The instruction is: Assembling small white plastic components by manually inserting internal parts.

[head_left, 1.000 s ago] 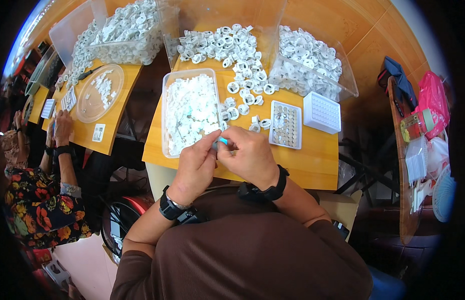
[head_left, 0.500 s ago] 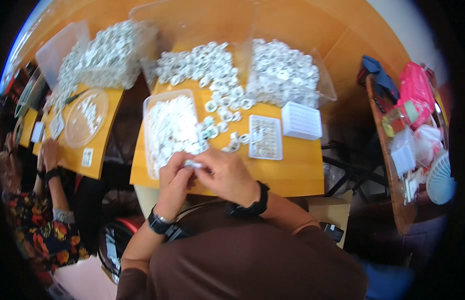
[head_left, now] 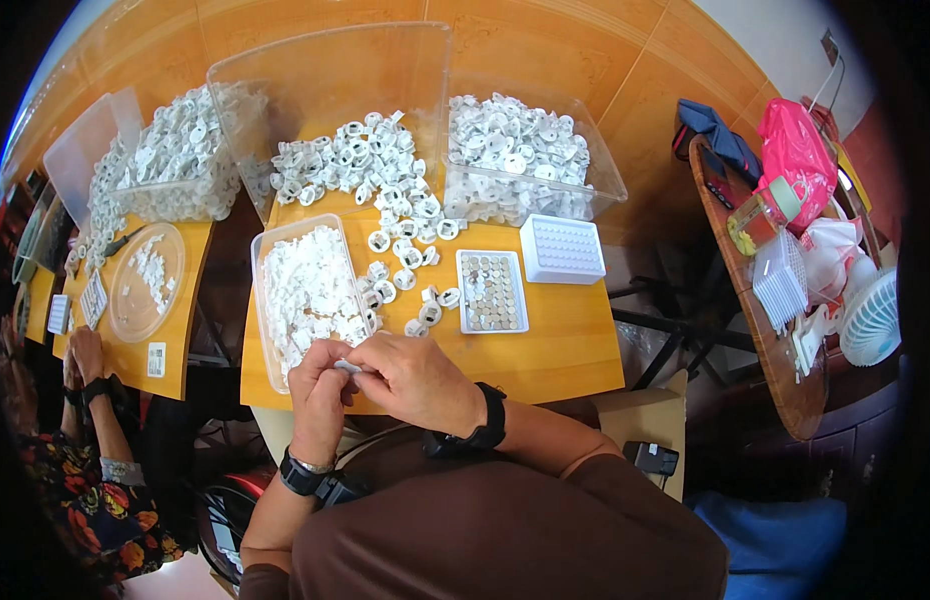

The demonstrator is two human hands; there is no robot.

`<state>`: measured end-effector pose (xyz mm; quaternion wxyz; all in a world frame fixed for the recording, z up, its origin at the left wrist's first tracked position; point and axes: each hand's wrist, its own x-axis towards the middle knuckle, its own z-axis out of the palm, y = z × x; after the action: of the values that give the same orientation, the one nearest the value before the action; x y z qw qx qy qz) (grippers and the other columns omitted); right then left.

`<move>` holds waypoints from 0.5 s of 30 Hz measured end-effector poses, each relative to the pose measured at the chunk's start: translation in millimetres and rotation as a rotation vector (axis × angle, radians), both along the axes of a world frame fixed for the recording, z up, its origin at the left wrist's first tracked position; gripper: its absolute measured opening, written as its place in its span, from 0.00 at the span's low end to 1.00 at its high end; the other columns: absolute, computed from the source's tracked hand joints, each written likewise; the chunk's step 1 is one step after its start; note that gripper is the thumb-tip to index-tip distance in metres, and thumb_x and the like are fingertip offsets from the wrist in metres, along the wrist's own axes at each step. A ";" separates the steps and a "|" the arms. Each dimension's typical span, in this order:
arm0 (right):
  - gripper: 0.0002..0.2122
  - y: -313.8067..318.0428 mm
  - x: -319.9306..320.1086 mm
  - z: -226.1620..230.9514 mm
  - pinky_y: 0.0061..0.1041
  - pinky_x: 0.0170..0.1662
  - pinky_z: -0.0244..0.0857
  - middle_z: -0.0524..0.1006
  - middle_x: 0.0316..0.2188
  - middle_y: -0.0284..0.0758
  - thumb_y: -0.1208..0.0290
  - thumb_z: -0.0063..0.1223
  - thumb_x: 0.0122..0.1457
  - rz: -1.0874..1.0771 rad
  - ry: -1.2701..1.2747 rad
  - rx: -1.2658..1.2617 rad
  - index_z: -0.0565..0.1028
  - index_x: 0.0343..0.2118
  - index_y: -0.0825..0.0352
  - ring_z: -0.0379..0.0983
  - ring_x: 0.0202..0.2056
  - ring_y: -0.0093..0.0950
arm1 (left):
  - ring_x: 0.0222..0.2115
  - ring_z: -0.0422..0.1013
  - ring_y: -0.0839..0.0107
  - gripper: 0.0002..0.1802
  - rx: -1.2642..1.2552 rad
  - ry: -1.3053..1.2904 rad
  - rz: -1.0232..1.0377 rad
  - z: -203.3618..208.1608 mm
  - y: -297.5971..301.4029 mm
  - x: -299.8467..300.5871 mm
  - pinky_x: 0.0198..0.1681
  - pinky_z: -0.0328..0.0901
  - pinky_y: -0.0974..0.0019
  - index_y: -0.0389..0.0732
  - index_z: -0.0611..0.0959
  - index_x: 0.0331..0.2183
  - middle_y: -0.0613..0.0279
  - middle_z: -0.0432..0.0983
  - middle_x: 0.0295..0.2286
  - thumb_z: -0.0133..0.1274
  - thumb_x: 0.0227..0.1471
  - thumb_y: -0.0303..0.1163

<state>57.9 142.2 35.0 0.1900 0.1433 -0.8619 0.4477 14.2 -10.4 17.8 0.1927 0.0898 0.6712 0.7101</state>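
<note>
Close together at the table's front edge, my left hand (head_left: pixel 320 396) and my right hand (head_left: pixel 417 381) both pinch one small white plastic part (head_left: pixel 349 367). My fingers cover most of it, so its exact shape is hidden. Just beyond my left hand is a clear tub (head_left: pixel 258 300) heaped with small white pieces (head_left: pixel 310 280). Several round white plastic housings (head_left: pixel 417 327) with dark slots lie past my right hand. Farther right sits a shallow white tray (head_left: pixel 523 318) filled with rows of silver, coin-like discs (head_left: pixel 492 290).
A stack of white trays (head_left: pixel 563 250) stands behind the disc tray. Large clear bins (head_left: pixel 610 188) of white housings line the back. At left, a co-worker's hands (head_left: pixel 86 357) rest by another table (head_left: pixel 180 345). A side table (head_left: pixel 725 270) at right holds a fan (head_left: pixel 873 318) and a pink bag (head_left: pixel 800 150).
The view has shifted, so the table and bins appear lower and farther left. My hands stay together on the small white part.
</note>
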 end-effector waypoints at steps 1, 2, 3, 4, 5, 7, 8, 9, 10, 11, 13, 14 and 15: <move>0.06 -0.7 0.5 -0.3 0.32 0.28 0.65 0.73 0.23 0.40 0.79 0.55 0.49 0.000 0.000 0.001 0.72 0.31 0.69 0.72 0.26 0.38 | 0.18 0.64 0.83 0.11 0.001 0.000 0.000 0.2 -0.2 0.4 0.20 0.60 0.77 0.35 0.77 0.31 0.66 0.72 0.19 0.40 0.45 0.22; 0.06 -1.2 1.1 -0.9 0.32 0.28 0.65 0.73 0.24 0.40 0.78 0.55 0.50 0.000 0.003 0.012 0.72 0.31 0.70 0.72 0.26 0.39 | 0.18 0.64 0.83 0.12 0.002 0.005 0.002 0.3 -0.3 0.9 0.20 0.60 0.77 0.35 0.77 0.31 0.66 0.72 0.19 0.39 0.44 0.22; 0.06 -1.6 1.2 -1.1 0.33 0.29 0.65 0.73 0.24 0.40 0.78 0.54 0.50 0.001 0.006 0.023 0.72 0.31 0.70 0.72 0.26 0.39 | 0.17 0.64 0.82 0.12 0.003 0.009 0.004 0.6 -0.4 1.1 0.19 0.59 0.77 0.34 0.77 0.30 0.65 0.72 0.19 0.39 0.43 0.23; 0.06 -1.6 1.0 -1.4 0.33 0.29 0.65 0.73 0.24 0.40 0.78 0.54 0.50 0.002 0.006 0.024 0.72 0.31 0.70 0.72 0.26 0.39 | 0.17 0.64 0.82 0.12 0.003 0.010 0.005 0.9 -0.9 0.8 0.19 0.59 0.77 0.34 0.77 0.30 0.65 0.72 0.19 0.39 0.43 0.23; 0.05 -1.5 0.7 -1.8 0.33 0.29 0.66 0.73 0.24 0.41 0.78 0.54 0.50 -0.009 0.025 0.032 0.73 0.31 0.69 0.72 0.26 0.39 | 0.18 0.64 0.82 0.14 -0.018 0.020 -0.020 1.2 -1.5 0.2 0.20 0.60 0.77 0.34 0.77 0.33 0.65 0.72 0.20 0.39 0.43 0.23; 0.04 -0.1 -0.6 -0.8 0.33 0.29 0.66 0.74 0.24 0.41 0.78 0.53 0.50 -0.014 0.039 0.039 0.73 0.30 0.69 0.73 0.27 0.40 | 0.18 0.64 0.81 0.16 -0.041 0.026 -0.039 1.7 -1.2 1.2 0.20 0.60 0.77 0.35 0.76 0.36 0.64 0.72 0.20 0.39 0.43 0.23; 0.03 7.1 -3.1 3.0 0.33 0.30 0.66 0.74 0.24 0.41 0.77 0.53 0.51 -0.019 0.033 0.084 0.73 0.29 0.69 0.73 0.27 0.39 | 0.18 0.64 0.80 0.20 -0.022 0.021 -0.071 3.1 2.6 2.8 0.20 0.60 0.77 0.36 0.74 0.41 0.63 0.72 0.21 0.39 0.43 0.23; 0.03 16.2 -6.6 8.5 0.32 0.30 0.66 0.74 0.24 0.41 0.77 0.53 0.51 -0.024 0.028 0.126 0.74 0.29 0.68 0.73 0.27 0.39 | 0.17 0.65 0.80 0.24 -0.005 0.017 -0.104 4.5 3.9 3.1 0.20 0.60 0.78 0.38 0.71 0.47 0.62 0.72 0.22 0.39 0.44 0.24; 0.03 29.7 -11.2 16.3 0.31 0.30 0.66 0.74 0.25 0.41 0.77 0.53 0.52 -0.093 0.012 0.122 0.74 0.29 0.68 0.73 0.26 0.37 | 0.17 0.65 0.80 0.24 -0.008 0.016 -0.096 3.4 1.8 2.1 0.20 0.60 0.78 0.38 0.71 0.47 0.62 0.72 0.22 0.39 0.44 0.24; 0.02 48.1 -15.9 26.8 0.29 0.30 0.67 0.75 0.25 0.41 0.77 0.53 0.52 -0.163 -0.006 0.120 0.75 0.29 0.68 0.73 0.26 0.35 | 0.18 0.65 0.79 0.27 -0.016 0.024 -0.112 0.5 -0.1 0.8 0.20 0.61 0.78 0.38 0.67 0.51 0.61 0.72 0.24 0.39 0.44 0.24; 0.05 97.1 -32.7 52.3 0.36 0.33 0.67 0.75 0.28 0.44 0.77 0.51 0.52 -0.404 0.278 0.199 0.75 0.33 0.67 0.73 0.30 0.43 | 0.20 0.65 0.79 0.31 -0.019 0.023 -0.107 2.1 -2.9 1.1 0.22 0.61 0.78 0.39 0.64 0.55 0.59 0.72 0.25 0.40 0.45 0.24; 0.07 116.6 -35.9 71.6 0.34 0.34 0.67 0.76 0.28 0.44 0.77 0.50 0.53 -0.573 0.232 0.145 0.76 0.35 0.67 0.74 0.31 0.42 | 0.20 0.65 0.79 0.31 -0.019 0.018 -0.097 2.3 -4.3 0.9 0.22 0.61 0.78 0.39 0.64 0.55 0.59 0.72 0.25 0.40 0.45 0.24; 0.09 129.7 -39.3 96.7 0.33 0.35 0.68 0.77 0.28 0.44 0.77 0.50 0.53 -0.719 0.298 0.189 0.76 0.37 0.68 0.74 0.32 0.41 | 0.20 0.65 0.79 0.30 -0.006 0.026 -0.087 2.4 -5.2 0.9 0.22 0.61 0.78 0.38 0.64 0.54 0.59 0.72 0.25 0.40 0.45 0.24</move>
<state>18.7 271.9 131.7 0.4437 -0.0871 -0.8574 0.2459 15.1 -15.6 20.2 0.2147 0.1275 0.6712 0.6980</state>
